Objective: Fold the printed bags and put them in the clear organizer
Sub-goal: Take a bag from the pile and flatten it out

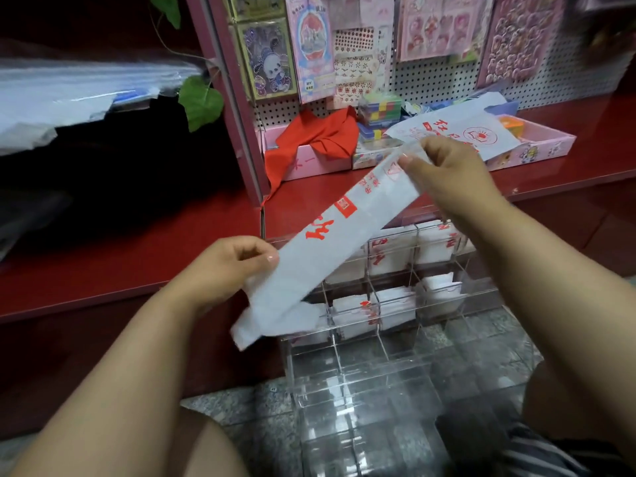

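A white bag with red print (330, 232), folded lengthwise into a long strip, stretches diagonally between my hands above the clear organizer (385, 366). My left hand (230, 266) pinches its lower end, where the handles hang crumpled. My right hand (444, 170) pinches its upper end. The organizer is a gridded acrylic box standing on the floor against the red counter. Several of its upper compartments hold folded white bags (437, 294); the lower ones look bare. More flat printed bags (457, 132) lie on the counter behind my right hand.
A red counter (120, 256) runs across the view. On it stand pink boxes (309, 163) with a red cloth (316, 136), colourful blocks (378, 111) and a pink tray (547, 139). Sticker sheets hang on a pegboard (430, 80). My knees frame the stone floor (241, 401).
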### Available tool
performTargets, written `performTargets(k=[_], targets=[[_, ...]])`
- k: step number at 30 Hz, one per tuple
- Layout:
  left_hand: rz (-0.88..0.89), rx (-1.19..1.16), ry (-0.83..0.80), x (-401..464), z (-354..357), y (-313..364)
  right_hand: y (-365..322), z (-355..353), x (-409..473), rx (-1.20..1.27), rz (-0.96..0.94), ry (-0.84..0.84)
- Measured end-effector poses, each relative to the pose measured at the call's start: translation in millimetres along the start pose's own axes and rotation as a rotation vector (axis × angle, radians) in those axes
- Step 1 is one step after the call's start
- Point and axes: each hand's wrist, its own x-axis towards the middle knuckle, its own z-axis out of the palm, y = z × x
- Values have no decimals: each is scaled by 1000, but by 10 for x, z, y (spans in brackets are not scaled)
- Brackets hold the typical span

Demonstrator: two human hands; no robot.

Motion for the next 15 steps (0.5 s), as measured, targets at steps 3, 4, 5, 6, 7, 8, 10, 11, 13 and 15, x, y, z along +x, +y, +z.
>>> performTargets(k=[3, 4, 5, 6, 7, 8, 10, 11, 13, 15], targets=[[-22, -19, -79, 36, 164, 20, -241, 144, 107, -137, -46, -142], [-2, 4, -80, 43, 200, 53, -314, 201, 132, -202, -67, -205], [28, 9, -78, 42, 226, 94, -383, 258, 153, -270, -97, -272], [62, -3, -75, 46, 253, 140, -457, 316, 171, -330, -136, -338], [91, -46, -70, 50, 276, 179, -530, 372, 182, -374, -175, -402], [113, -108, -64, 38, 312, 231, -597, 423, 186, -399, -209, -458], [141, -242, -25, 11, 396, 307, -723, 521, 189, -414, -269, -524], [148, -275, 21, 5, 439, 330, -769, 567, 198, -399, -285, -534], [137, -296, 145, 10, 489, 351, -808, 660, 226, -286, -281, -497], [116, -348, 246, 27, 507, 359, -774, 729, 239, -111, -231, -391]])
